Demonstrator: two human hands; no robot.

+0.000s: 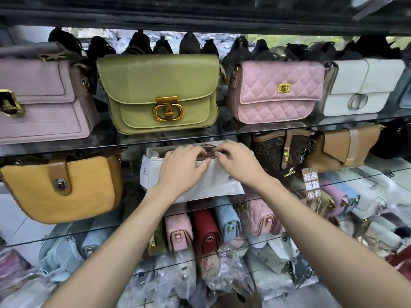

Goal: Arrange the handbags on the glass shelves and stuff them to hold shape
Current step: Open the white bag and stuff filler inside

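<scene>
My fingers are working at the top of a white soft-sided handbag (178, 183) with a brown zip opening. My left hand (182, 167) is lying over the front of it, fingers curled down against the upper edge and pressing the white material; whether they are pinching the rim or only pressing it I cannot tell. My right hand (235, 161) is curling its fingertips at the brown opening, seemingly pinching the edge near the zip. The bag is sitting in the middle of the middle glass shelf (66, 237), close to its front edge, between a mustard-yellow saddle-shaped bag with a tan strap (60, 187) on its left and a dark brown printed bag with a tan buckle strap (282, 152) on its right.

I am judging that I am partway through: the upper glass shelf (355, 118) is already carrying an olive-green flap bag with a gold clasp (160, 94), a pink quilted flap bag (275, 90) and others standing upright in a row, full in shape. This white bag is looking nearly placed. Below, small bags and plastic-wrapped ones (224, 274) are lying packed together, probably waiting.
</scene>
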